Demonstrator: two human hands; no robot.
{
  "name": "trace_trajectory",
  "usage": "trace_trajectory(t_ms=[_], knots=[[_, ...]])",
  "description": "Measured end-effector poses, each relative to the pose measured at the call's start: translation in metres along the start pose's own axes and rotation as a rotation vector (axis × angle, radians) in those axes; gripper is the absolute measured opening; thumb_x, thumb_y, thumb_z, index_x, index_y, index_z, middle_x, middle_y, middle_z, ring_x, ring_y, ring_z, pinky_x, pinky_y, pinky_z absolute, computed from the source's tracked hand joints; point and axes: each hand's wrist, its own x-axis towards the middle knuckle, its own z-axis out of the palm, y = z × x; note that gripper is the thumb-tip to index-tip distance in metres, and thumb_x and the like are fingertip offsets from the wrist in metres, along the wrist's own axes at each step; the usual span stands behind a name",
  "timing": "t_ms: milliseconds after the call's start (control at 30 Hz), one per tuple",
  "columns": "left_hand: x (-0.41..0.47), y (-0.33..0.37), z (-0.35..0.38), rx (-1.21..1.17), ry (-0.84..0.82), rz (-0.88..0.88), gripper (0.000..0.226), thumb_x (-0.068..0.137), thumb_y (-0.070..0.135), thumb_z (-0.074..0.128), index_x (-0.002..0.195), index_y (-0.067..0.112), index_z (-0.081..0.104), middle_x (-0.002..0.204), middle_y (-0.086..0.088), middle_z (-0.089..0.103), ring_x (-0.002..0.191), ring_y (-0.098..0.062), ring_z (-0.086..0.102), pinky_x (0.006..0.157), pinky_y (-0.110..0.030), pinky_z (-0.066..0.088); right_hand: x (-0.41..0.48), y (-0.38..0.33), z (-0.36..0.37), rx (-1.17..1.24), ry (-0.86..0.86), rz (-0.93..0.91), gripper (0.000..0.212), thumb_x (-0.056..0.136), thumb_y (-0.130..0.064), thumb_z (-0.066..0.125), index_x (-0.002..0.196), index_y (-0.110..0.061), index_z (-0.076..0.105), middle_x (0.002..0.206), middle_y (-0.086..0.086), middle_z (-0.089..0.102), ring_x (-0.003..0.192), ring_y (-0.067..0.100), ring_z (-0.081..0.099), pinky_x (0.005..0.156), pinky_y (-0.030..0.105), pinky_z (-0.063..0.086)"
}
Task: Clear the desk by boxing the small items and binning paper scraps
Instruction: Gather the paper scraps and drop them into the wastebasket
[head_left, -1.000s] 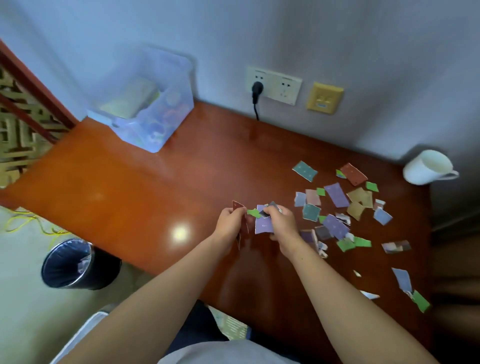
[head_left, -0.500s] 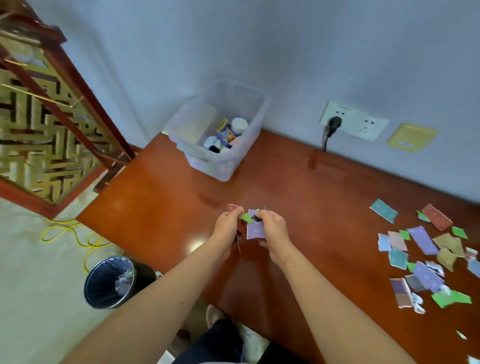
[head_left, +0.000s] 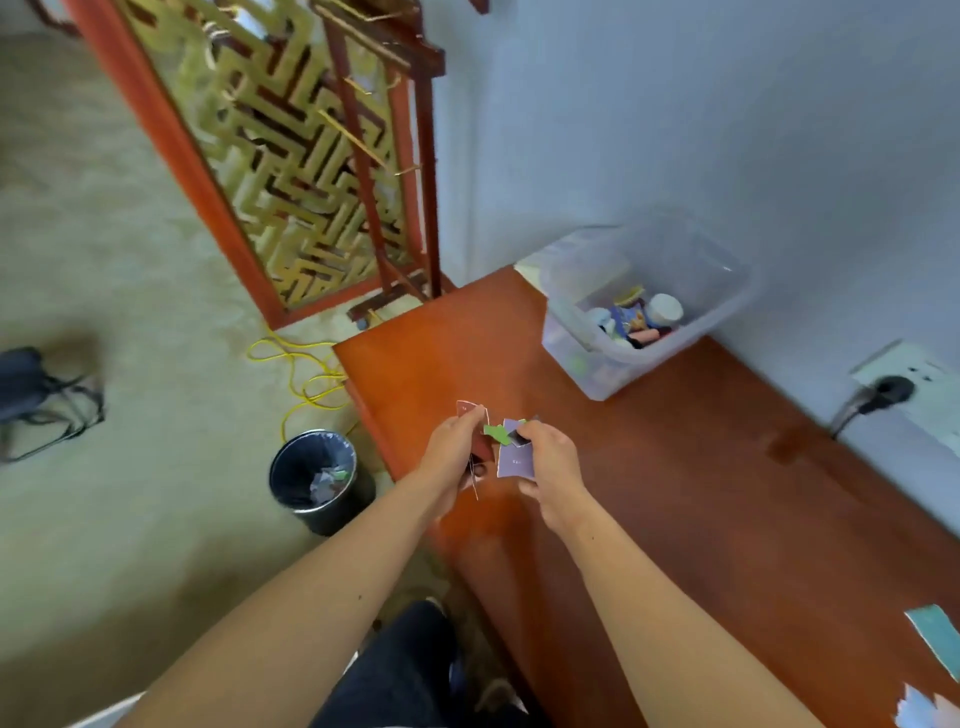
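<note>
Head view, looking down over the left end of a wooden desk (head_left: 701, 519). The left hand (head_left: 457, 447) pinches a reddish-brown scrap (head_left: 469, 409) of paper between its thumb and curled fingers, with the scrap's upper edge standing above the fingertips. The right hand (head_left: 550, 467) grips a purple scrap (head_left: 514, 461), its fingers curled round the right side of the sheet. A small green scrap (head_left: 496, 432) lies between the two hands, touching both pieces (which hand holds it cannot be told). The hands are close together above the desk, just inside its left edge. A round black bin (head_left: 332, 519) stands on the floor just beside that edge, below and to the left of the hands, and a few paper pieces lie in its dark liner. A clear plastic box (head_left: 597, 374) sits at the far corner of the desk against the wall, well apart from the hands, and holds several small items, among them a white round one and a blue one. Two more scraps, a teal scrap (head_left: 935, 639) and a pale scrap (head_left: 924, 712), lie on the desk at the lower right margin. A dark plug (head_left: 883, 389) sits in a white wall socket above the desk's far edge. A yellow cable (head_left: 306, 374) loops over the floor beside a red-framed lattice screen (head_left: 291, 171).
</note>
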Motion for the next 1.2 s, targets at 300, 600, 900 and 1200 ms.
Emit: trace_trajectory(t_ms=[300,600,900,1200], knots=[[0.036,0.027,-0.115,-0.184,0.191,0.018,0.024,0.092,0.035,0.054,0.091,0.011,0.058,0.072,-0.011,0.054,0.051,-0.017,0.045,0.049,-0.027,0.034,0.037,-0.018,0.132,-0.189,-0.19,0.067,0.011,0.091,-0.013,0.052,0.083,-0.019,0.058,0.076,0.004,0.053,0.068,0.016,0.049,0.074,0.031,0.039],[0.135,0.062,-0.249,-0.367,0.399,-0.05,0.02,0.079,0.035,0.066,0.08,0.016,0.061,0.08,-0.015,0.054,0.07,-0.026,0.05,0.063,-0.034,0.038,0.133,-0.028,0.298,-0.372,-0.31,0.119,0.009,0.087,-0.012,0.053,0.079,-0.013,0.057,0.061,0.0,0.042,0.049,0.014,0.034,0.043,0.018,0.017],[0.249,0.04,-0.336,-0.529,0.453,-0.115,0.018,0.092,0.014,0.055,0.108,0.007,0.059,0.086,-0.014,0.064,0.063,-0.02,0.063,0.051,-0.021,0.051,0.251,0.016,0.404,-0.604,-0.362,0.104,0.026,0.093,-0.011,0.048,0.07,-0.022,0.052,0.066,-0.005,0.049,0.058,0.011,0.042,0.053,0.022,0.03],[0.35,-0.048,-0.394,-0.554,0.475,-0.267,0.023,0.086,0.015,0.065,0.107,0.006,0.062,0.091,-0.015,0.064,0.083,-0.028,0.055,0.072,-0.036,0.043,0.364,0.126,0.459,-0.832,-0.385,0.163,0.014,0.087,-0.023,0.057,0.073,-0.021,0.056,0.069,-0.005,0.054,0.064,0.014,0.048,0.058,0.027,0.035]])
